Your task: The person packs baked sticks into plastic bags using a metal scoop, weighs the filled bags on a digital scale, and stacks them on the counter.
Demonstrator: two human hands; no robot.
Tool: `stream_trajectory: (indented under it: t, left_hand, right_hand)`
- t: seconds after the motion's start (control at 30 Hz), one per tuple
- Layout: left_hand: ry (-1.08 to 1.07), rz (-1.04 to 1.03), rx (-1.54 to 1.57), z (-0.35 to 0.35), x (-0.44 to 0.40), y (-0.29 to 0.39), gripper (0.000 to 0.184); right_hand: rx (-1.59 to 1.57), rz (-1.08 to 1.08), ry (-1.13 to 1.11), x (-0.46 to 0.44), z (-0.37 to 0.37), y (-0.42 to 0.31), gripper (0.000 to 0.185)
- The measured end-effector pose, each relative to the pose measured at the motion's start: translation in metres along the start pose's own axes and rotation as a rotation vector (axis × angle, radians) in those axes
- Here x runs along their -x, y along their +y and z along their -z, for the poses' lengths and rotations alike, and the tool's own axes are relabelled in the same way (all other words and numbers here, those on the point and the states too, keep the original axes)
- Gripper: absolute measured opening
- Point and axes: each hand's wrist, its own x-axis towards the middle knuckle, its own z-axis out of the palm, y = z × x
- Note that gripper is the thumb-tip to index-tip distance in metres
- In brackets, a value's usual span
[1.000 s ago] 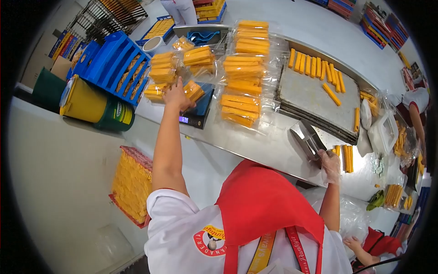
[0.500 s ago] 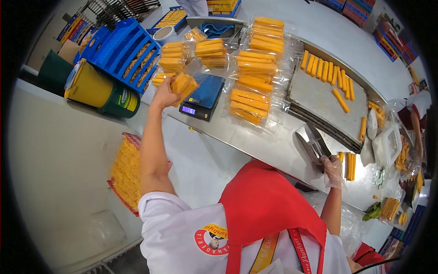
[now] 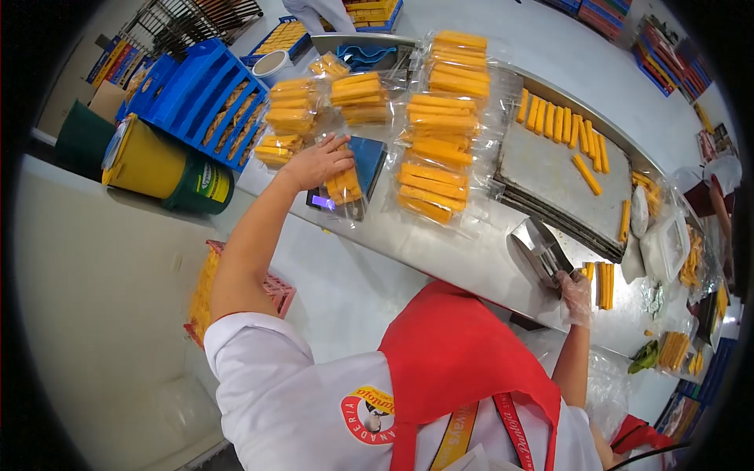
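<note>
My left hand [image 3: 318, 163] lies with fingers outstretched over a clear bag of orange-yellow breadsticks [image 3: 343, 187]. That bag rests on the blue-topped digital scale [image 3: 371, 157], whose lit display shows at the near edge. My right hand [image 3: 576, 297], in a clear plastic glove, is closed on the near end of a curved metal scoop [image 3: 540, 245] on the steel table. Beside the right hand stand a few loose breadsticks [image 3: 605, 286]. Several bagged breadsticks [image 3: 432, 188] are stacked right of the scale, and further bags [image 3: 289, 106] sit behind it.
Stacked baking trays [image 3: 542, 169] hold loose breadsticks on the right half of the steel table [image 3: 479, 251]. A white plastic container [image 3: 666, 250] stands at the right. Blue crates [image 3: 208, 102] and a yellow bucket [image 3: 149, 157] are at the left; a person's legs [image 3: 322, 14] show behind.
My left hand has moved right and set the bag of breadsticks on the scale, and its fingers have spread. My right hand stays at the metal scoop, almost unmoved.
</note>
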Motion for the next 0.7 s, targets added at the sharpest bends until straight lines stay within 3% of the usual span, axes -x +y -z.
stream_trajectory:
  t: [0.17, 0.23, 0.33, 0.4, 0.43, 0.47, 0.57, 0.6, 0.67, 0.7]
  left_hand:
    - [-0.002, -0.019, -0.110, -0.005, -0.013, -0.021, 0.034]
    - [-0.027, 0.004, -0.111, -0.005, -0.015, -0.026, 0.034]
    - [-0.058, 0.130, -0.090, -0.006, -0.016, -0.024, 0.048]
    - [0.040, 0.225, -0.154, -0.004, -0.009, -0.021, 0.067]
    - [0.120, 0.284, -0.104, -0.005, -0.004, -0.019, 0.087]
    - [0.112, 0.301, -0.107, -0.005, 0.003, -0.017, 0.087]
    - [0.458, 0.599, 0.047, 0.009, 0.028, 0.002, 0.090]
    - [0.460, 0.629, 0.034, 0.013, 0.036, 0.014, 0.090]
    - [0.881, 0.916, 0.286, 0.018, 0.055, 0.048, 0.086]
    - [0.924, 1.039, 0.292, 0.016, 0.067, 0.070, 0.086]
  right_hand:
    - [0.055, -0.088, -0.009, 0.005, 0.002, -0.007, 0.047]
    - [0.001, -0.023, 0.039, 0.002, -0.002, 0.002, 0.045]
    - [-0.018, -0.021, 0.109, -0.002, -0.009, 0.003, 0.038]
    - [-0.021, -0.060, 0.009, 0.005, 0.003, -0.010, 0.038]
    - [-0.052, -0.079, 0.000, 0.009, 0.006, -0.018, 0.039]
    - [-0.084, -0.094, -0.008, 0.009, 0.006, -0.023, 0.039]
    - [-0.100, -0.094, 0.008, -0.003, -0.002, -0.011, 0.040]
    - [-0.132, -0.111, -0.008, -0.008, -0.003, -0.007, 0.041]
    - [-0.082, -0.061, 0.031, -0.004, -0.001, -0.019, 0.047]
    - [-0.087, -0.051, 0.005, -0.011, -0.003, -0.014, 0.048]
